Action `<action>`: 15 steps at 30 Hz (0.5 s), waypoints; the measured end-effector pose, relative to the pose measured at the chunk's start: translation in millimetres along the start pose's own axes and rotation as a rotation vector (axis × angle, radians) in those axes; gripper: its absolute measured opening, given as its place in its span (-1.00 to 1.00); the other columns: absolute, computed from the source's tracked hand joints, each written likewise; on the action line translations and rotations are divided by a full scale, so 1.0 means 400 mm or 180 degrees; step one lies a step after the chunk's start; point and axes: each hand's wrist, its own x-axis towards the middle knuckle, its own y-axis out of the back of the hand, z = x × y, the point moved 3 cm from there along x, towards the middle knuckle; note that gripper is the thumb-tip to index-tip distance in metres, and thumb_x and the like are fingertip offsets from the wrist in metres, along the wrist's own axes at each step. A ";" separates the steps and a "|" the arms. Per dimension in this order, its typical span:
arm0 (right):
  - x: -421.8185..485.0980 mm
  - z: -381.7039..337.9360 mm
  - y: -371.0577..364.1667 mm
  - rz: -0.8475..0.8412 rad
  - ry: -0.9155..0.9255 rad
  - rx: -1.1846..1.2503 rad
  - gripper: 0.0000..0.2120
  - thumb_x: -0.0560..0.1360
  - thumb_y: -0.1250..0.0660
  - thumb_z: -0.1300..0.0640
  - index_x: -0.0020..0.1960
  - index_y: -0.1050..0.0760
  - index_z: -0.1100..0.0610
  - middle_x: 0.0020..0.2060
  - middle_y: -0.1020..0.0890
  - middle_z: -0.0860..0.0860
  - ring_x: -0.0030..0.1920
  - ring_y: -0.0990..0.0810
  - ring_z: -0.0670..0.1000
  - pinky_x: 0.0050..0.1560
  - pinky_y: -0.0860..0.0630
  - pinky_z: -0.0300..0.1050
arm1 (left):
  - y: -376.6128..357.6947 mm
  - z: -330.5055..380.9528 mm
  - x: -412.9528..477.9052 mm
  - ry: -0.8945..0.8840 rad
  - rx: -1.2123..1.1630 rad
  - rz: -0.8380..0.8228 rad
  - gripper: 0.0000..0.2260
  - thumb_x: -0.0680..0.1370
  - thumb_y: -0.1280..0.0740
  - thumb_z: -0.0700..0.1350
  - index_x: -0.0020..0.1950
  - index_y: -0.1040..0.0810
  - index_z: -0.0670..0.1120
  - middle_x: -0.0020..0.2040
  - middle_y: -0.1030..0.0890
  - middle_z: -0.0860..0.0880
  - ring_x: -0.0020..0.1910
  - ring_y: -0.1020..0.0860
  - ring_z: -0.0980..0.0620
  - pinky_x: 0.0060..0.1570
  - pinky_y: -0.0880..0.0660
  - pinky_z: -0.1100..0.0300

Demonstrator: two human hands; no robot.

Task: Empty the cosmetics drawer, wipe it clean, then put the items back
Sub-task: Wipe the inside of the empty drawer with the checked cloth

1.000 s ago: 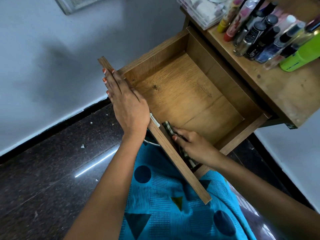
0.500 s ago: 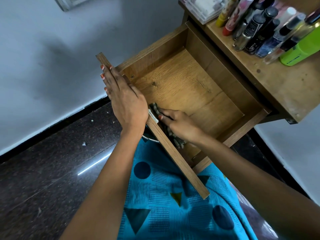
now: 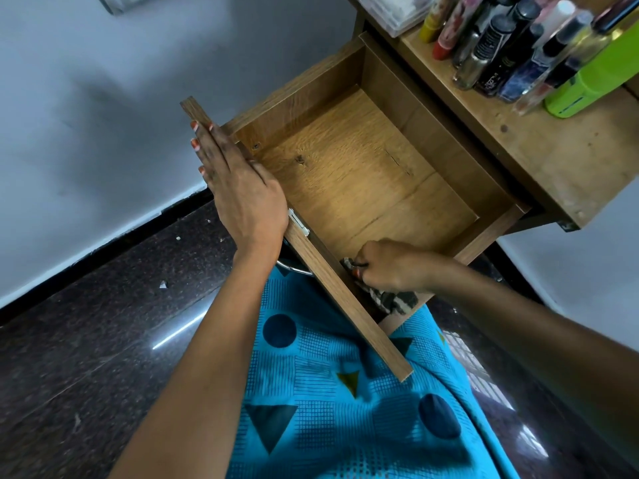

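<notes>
Checked grey-and-white cloth point(image 3: 390, 299) sits bunched under the right hand point(image 3: 387, 264), whose grip is curled closed on it, fingertips pinching the fabric down into the near corner of the drawer point(image 3: 363, 174), just where the floor of the box meets the inside of the front panel point(image 3: 345, 295). The rag looks soft and limp, light enough to need no real force; it will fold and drag rather than slide flat, so a wad held from the top with the fingers spread over it seems the sensible hold, pressing down while pushing along the wood grain. Loose tails trail back toward the wrist and could catch on the panel edge.

The right wrist is bent downward, forearm coming in low from the right and crossing over the drawer's near side wall. The left hand point(image 3: 238, 188) lies flat and open along the top of the front panel, fingers straight and together, palm bearing down, gripping nothing; by my reading it steadies the drawer against the wiping. That arm reaches straight forward from the body over a blue patterned garment point(image 3: 332, 409).

The drawer itself is pulled well out of the counter point(image 3: 560, 160) and holds nothing but the cloth, so emptying appears done and wiping is in hand. The cosmetics bottles point(image 3: 501, 53) stand crowded upright on the counter top, beside a green container point(image 3: 594, 88), waiting to go back. Dark polished floor point(image 3: 86, 323) lies below.
</notes>
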 end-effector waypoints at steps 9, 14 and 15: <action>0.013 -0.011 0.086 -0.0275 0.0109 -0.0885 -0.67 0.51 -0.20 0.35 0.25 -0.48 0.21 0.08 -0.58 0.07 -0.01 -0.47 0.00 -0.20 -0.41 -0.22 | 0.000 0.001 0.001 0.0018 -0.0023 -0.0014 -0.50 0.58 0.01 -0.24 0.50 0.09 -0.20 0.53 0.09 -0.14 0.51 0.11 -0.06 0.46 0.13 0.12; 0.011 0.020 0.002 -0.0163 0.0135 -0.1298 -0.75 0.51 -0.19 0.28 0.17 -0.47 0.24 0.12 -0.55 0.11 0.01 -0.50 0.05 -0.15 -0.43 -0.13 | -0.001 0.001 0.000 0.0009 -0.0051 -0.0007 -0.50 0.58 0.01 -0.25 0.49 0.08 -0.21 0.53 0.09 -0.15 0.51 0.11 -0.07 0.47 0.13 0.11; 0.011 0.025 -0.013 -0.0149 0.0165 -0.1469 -0.76 0.52 -0.20 0.25 0.17 -0.45 0.22 0.14 -0.53 0.09 0.08 -0.49 0.07 -0.03 -0.44 -0.09 | -0.001 0.000 0.000 0.0008 -0.0050 -0.0001 -0.50 0.58 0.01 -0.24 0.49 0.08 -0.21 0.53 0.09 -0.15 0.51 0.11 -0.07 0.47 0.13 0.11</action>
